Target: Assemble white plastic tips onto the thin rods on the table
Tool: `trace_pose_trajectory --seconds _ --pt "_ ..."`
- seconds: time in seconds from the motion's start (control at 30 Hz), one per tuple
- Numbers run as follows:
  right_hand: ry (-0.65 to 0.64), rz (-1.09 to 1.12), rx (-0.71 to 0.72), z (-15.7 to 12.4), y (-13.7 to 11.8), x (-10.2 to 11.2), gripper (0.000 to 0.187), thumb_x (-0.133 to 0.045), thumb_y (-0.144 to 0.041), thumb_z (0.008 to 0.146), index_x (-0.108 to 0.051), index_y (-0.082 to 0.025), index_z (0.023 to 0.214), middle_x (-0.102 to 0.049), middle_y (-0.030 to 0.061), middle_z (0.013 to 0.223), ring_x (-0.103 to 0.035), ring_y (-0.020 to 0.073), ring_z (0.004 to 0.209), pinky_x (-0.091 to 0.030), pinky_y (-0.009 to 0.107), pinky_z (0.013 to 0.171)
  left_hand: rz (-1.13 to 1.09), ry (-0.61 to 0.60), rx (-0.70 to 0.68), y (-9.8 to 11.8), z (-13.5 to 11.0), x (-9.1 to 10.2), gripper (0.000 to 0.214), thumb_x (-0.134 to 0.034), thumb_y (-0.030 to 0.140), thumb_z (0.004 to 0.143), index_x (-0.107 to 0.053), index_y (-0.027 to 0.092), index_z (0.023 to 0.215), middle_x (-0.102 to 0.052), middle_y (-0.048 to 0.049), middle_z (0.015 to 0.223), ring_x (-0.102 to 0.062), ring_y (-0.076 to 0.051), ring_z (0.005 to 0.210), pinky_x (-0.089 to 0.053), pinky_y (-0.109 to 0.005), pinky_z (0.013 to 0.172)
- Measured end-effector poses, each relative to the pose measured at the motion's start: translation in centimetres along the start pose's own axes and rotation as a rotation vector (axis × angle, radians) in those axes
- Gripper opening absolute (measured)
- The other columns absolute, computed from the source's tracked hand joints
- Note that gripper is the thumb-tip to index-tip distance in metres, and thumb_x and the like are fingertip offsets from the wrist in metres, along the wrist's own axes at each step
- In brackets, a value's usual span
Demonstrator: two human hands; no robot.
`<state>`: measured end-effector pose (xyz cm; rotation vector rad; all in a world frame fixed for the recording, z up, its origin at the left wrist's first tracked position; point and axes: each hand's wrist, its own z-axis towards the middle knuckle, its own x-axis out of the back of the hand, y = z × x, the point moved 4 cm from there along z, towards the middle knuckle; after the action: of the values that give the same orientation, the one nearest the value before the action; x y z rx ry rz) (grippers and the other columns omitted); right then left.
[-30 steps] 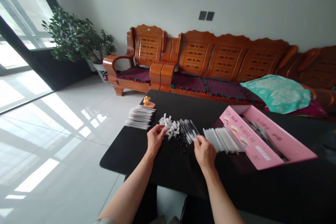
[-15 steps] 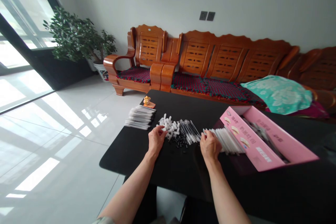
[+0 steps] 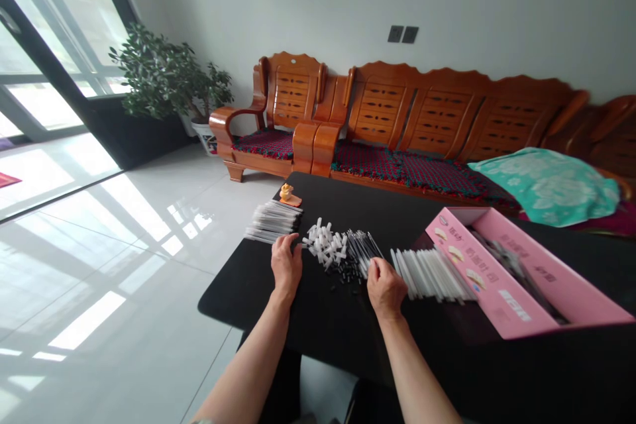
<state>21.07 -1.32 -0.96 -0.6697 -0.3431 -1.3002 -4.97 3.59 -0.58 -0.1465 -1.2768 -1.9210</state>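
Since half a second ago the right hand has drawn back leftward off the row of white tubes, and the left hand has slid left, away from the caps. At centre left of the frame, a flat stack of slim white plastic tubes (image 3: 272, 223) lies on the matte black table (image 3: 328, 324), with a small orange toy figure (image 3: 287, 194) just behind it. The left hand (image 3: 287, 265) rests palm down on the table beside that stack, fingers stretched out flat and relaxed, their tips close to its near end. To its right sits a loose heap of stubby white plastic caps (image 3: 325, 246), then a fan of thin clear rods with dark tips (image 3: 362, 246) and a scatter of tiny black bits. The right hand (image 3: 385, 286) is curled at the near end of those rods, fingertips pinched together; whether a rod is between them cannot be told. Further right lies a neat row of white tubes (image 3: 431, 269), touching a long open-topped pink cardboard box (image 3: 517, 301) that holds slender grey pieces, too blurred to name.
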Motion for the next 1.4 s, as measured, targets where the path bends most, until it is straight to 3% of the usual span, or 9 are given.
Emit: trace_pose_trajectory --seconds 0.1,0.3,0.5,0.6,0.9,1.13,1.4 --pt "-0.003 0.002 -0.002 0.0 -0.1 -0.1 0.027 -0.045 -0.026 0.097 -0.067 -0.017 0.085 -0.072 0.0049 0.077 -0.063 0.0153 0.065 -0.036 0.024 0.062 0.156 -0.018 -0.072 -1.2 0.9 0.9 0.027 -0.056 0.014 0.084 -0.069 0.019 0.107 -0.066 -0.0102 0.112 -0.058 -0.028 0.104 -0.047 -0.04 0.095" --pt "-0.007 0.004 0.001 -0.1 -0.1 -0.2 0.026 -0.045 -0.025 0.097 -0.067 -0.017 0.085 -0.072 0.005 0.077 -0.063 0.0154 0.065 -0.036 0.025 0.062 0.353 -0.108 -0.076 -3.2 1.4 1.7 0.029 -0.054 0.011 0.083 -0.071 0.018 0.105 -0.067 -0.0096 0.112 -0.057 -0.03 0.102 -0.047 -0.041 0.091" --pt "-0.014 0.007 -0.013 -0.1 0.0 -0.1 0.027 -0.045 -0.025 0.097 -0.067 -0.017 0.084 -0.072 0.0052 0.077 -0.063 0.0159 0.065 -0.036 0.025 0.061 0.312 -0.086 -0.049 -2.5 0.7 2.5 0.028 -0.062 0.013 0.078 -0.068 0.021 0.105 -0.065 -0.0086 0.111 -0.059 -0.027 0.1 -0.047 -0.039 0.087" --pt "-0.013 0.006 -0.009 -0.1 -0.1 -0.1 0.027 -0.045 -0.025 0.097 -0.067 -0.017 0.084 -0.072 0.0051 0.077 -0.064 0.016 0.065 -0.036 0.025 0.061 0.295 -0.108 -0.038 -2.3 0.7 2.6 0.014 -0.063 0.016 0.079 -0.069 0.022 0.09 -0.065 -0.0067 0.102 -0.06 -0.025 0.096 -0.046 -0.037 0.085" --pt "-0.005 0.03 0.008 0.0 -0.2 0.0 0.026 -0.045 -0.024 0.097 -0.067 -0.016 0.084 -0.072 0.0059 0.076 -0.064 0.016 0.065 -0.038 0.025 0.061 0.372 -0.229 -0.172 -1.4 0.0 2.2 0.01 -0.065 0.023 0.083 -0.074 0.028 0.085 -0.069 -0.0043 0.093 -0.057 -0.026 0.09 -0.037 -0.041 0.084" --pt "0.002 0.137 0.11 0.1 -2.1 0.4 0.021 -0.048 -0.023 0.098 -0.066 -0.013 0.096 -0.073 0.0075 0.083 -0.067 0.0166 0.071 -0.045 0.025 0.067 0.179 -0.259 -0.336 1.1 -0.5 1.1 0.011 -0.058 0.025 0.089 -0.069 0.024 0.089 -0.069 -0.003 0.088 -0.058 -0.022 0.087 -0.037 -0.04 0.092" --pt "-0.232 0.235 0.351 -0.6 -5.5 -0.2 0.027 -0.04 -0.022 0.1 -0.063 -0.013 0.112 -0.073 0.0089 0.086 -0.068 0.0179 0.072 -0.046 0.028 0.068 -0.022 -0.464 -0.596 6.1 -2.9 -0.4 0.022 -0.048 0.025 0.095 -0.071 0.025 0.097 -0.07 -0.0044 0.09 -0.059 -0.021 0.093 -0.027 -0.045 0.11"
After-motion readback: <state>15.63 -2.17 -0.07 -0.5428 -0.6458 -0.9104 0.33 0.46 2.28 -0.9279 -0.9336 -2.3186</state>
